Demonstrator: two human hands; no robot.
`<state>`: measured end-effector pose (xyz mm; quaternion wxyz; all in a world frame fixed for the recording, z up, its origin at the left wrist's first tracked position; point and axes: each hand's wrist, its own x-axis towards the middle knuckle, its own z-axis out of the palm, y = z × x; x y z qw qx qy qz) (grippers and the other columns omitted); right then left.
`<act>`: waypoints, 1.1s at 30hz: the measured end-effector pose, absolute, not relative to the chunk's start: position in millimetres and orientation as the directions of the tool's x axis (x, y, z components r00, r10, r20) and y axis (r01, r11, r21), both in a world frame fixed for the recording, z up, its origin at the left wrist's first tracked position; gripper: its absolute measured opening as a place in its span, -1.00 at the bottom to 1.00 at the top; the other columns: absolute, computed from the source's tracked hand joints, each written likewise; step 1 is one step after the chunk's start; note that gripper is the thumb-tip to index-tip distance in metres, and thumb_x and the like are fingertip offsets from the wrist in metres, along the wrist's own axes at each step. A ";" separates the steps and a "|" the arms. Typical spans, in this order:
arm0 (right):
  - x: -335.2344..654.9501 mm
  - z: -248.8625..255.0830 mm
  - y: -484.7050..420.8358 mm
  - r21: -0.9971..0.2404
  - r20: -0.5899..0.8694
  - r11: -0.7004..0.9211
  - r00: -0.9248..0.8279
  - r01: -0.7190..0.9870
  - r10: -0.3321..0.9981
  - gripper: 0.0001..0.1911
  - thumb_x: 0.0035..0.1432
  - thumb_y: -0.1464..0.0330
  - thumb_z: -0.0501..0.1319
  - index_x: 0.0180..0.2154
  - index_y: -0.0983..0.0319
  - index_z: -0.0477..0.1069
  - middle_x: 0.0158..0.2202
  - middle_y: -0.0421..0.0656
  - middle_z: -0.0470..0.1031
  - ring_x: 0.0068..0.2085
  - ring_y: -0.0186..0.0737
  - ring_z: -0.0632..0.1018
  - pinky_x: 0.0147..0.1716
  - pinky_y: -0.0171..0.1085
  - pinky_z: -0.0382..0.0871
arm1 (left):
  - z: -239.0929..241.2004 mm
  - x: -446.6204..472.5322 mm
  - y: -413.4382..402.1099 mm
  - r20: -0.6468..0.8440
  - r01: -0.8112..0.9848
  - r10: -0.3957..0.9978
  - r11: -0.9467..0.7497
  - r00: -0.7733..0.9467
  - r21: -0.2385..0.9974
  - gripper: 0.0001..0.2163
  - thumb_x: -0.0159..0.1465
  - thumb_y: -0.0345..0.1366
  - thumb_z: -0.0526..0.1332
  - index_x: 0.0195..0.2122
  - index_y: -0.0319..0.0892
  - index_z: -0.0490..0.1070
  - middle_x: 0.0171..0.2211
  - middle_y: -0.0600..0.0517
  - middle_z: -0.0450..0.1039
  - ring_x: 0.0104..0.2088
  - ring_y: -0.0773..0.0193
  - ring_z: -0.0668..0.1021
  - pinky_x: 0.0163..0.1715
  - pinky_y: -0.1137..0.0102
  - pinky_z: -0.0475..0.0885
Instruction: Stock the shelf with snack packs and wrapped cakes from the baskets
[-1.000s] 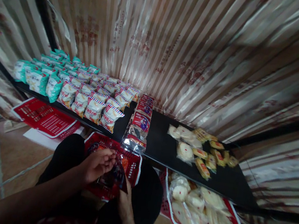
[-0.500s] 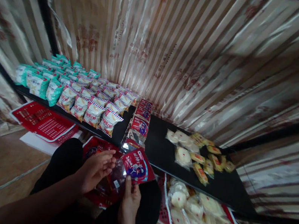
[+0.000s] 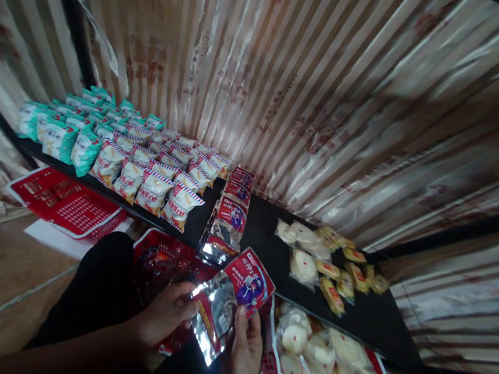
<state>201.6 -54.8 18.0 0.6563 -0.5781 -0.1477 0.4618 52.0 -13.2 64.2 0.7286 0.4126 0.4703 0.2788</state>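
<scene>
Closed left fingers (image 3: 181, 292) onto the left edge of the red-and-silver packet (image 3: 227, 303), still pinched at its right side by right fingers (image 3: 241, 327), and so apparently steadied it between both, with the row of similar packs (image 3: 232, 211) on the bench (image 3: 263, 222) beyond.

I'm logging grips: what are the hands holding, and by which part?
A red-and-silver packet: the left hand grips its left edge, the right hand its right edge, thumb on top.
</scene>
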 end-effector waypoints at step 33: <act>249.5 39.0 111.8 -0.841 0.144 -0.124 0.439 0.527 0.887 -0.38 0.00 0.13 0.15 0.07 0.28 0.30 -0.11 -0.01 0.50 -0.15 -0.08 0.50 -0.11 -0.12 0.32 | 39.3 81.7 69.6 -0.037 0.100 0.994 0.027 0.100 0.995 -0.69 0.10 -0.34 0.06 -0.13 -0.17 0.41 -0.06 -0.09 0.36 -0.07 0.19 0.44 -0.08 0.28 0.37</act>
